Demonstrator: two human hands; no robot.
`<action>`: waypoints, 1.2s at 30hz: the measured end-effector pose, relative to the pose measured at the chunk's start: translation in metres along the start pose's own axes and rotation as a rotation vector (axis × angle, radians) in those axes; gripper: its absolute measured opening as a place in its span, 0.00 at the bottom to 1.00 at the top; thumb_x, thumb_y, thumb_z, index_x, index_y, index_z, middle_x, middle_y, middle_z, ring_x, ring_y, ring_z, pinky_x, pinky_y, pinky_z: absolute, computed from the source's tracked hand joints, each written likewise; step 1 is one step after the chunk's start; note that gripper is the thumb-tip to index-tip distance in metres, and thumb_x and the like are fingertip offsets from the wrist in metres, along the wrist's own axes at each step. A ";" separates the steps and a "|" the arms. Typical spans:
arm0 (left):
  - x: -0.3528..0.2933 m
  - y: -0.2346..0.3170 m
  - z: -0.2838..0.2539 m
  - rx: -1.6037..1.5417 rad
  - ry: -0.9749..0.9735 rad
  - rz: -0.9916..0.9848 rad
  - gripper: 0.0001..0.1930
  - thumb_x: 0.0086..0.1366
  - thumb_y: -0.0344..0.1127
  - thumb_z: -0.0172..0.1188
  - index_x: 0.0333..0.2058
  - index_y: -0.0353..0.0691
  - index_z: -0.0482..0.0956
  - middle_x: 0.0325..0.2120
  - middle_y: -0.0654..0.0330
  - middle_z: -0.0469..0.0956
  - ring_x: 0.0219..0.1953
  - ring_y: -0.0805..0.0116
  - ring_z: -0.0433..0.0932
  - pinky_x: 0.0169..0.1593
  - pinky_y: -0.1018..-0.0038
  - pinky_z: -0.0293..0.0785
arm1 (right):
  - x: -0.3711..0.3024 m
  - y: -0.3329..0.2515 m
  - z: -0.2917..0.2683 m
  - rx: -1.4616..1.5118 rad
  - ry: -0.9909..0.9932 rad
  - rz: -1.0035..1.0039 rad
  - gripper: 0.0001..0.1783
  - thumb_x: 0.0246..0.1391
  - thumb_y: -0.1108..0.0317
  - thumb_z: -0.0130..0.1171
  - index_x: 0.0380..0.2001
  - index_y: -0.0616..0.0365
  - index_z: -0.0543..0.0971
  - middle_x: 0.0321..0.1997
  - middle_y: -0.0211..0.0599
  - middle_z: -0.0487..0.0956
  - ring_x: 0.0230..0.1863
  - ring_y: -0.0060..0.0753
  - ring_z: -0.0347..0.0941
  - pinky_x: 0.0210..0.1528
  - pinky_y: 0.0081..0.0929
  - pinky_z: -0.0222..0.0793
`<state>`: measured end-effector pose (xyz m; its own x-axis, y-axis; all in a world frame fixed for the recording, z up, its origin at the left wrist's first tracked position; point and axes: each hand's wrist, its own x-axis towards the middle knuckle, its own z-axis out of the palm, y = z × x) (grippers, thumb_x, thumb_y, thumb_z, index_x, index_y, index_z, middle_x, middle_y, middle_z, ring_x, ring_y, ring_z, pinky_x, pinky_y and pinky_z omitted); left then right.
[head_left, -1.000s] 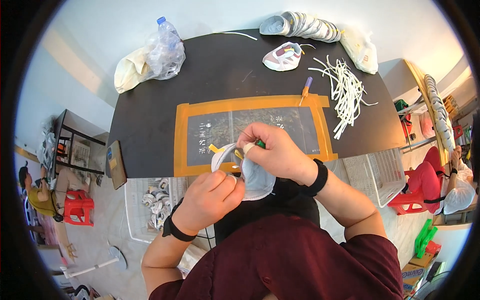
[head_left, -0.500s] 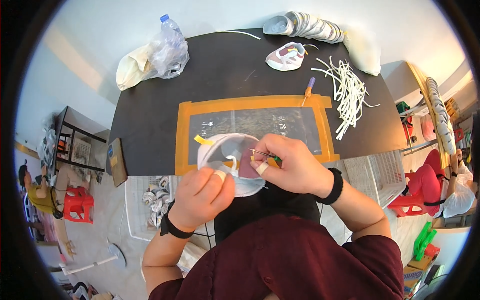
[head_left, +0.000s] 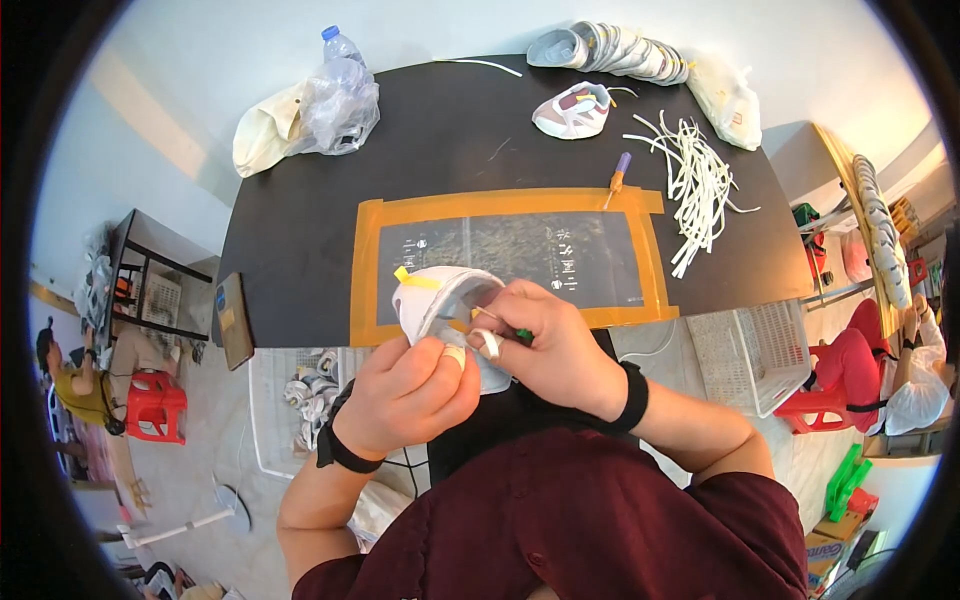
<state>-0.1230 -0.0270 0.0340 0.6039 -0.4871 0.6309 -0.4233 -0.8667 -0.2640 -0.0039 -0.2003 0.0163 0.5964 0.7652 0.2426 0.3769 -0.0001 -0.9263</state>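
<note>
A pale shoe upper (head_left: 415,305) with a yellow tab is held up over the front edge of the table. My left hand (head_left: 415,395) is closed on its lower side, thumb and fingers pinching the fabric. At the opening of the upper, my right hand (head_left: 545,345) is closed around an awl with a green handle (head_left: 524,336). Its thin metal shaft points into the upper, and the tip is hidden. Pale wraps show on fingers of both hands. A bit of white by the right fingertips may be wrap or lace; I cannot tell which.
A clear sheet (head_left: 500,260) is taped to the dark table. Beyond lie a purple-handled awl (head_left: 619,175), white laces (head_left: 697,190), a finished-looking shoe upper (head_left: 573,110) and nested uppers (head_left: 610,52). A phone (head_left: 234,320) lies at the left edge; crates (head_left: 755,360) stand below.
The shoe upper has tilted, its opening now turned toward my right hand. My right hand has moved left, bringing the awl closer into the upper. The white strip inside is now mostly hidden.
</note>
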 end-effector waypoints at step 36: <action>-0.011 -0.003 0.006 -1.688 0.050 -1.496 0.08 0.65 0.32 0.64 0.41 0.38 0.81 0.34 0.66 0.80 0.36 0.79 0.74 0.37 0.79 0.69 | -0.003 0.015 -0.005 0.001 -0.053 -0.149 0.20 0.57 0.74 0.59 0.55 0.54 0.77 0.38 0.36 0.79 0.39 0.30 0.76 0.45 0.24 0.71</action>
<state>-0.1238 -0.0195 0.0237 0.9343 0.2459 -0.2582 0.1535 0.3761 0.9138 0.0033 -0.2059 0.0026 0.4953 0.7897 0.3621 0.4575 0.1172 -0.8814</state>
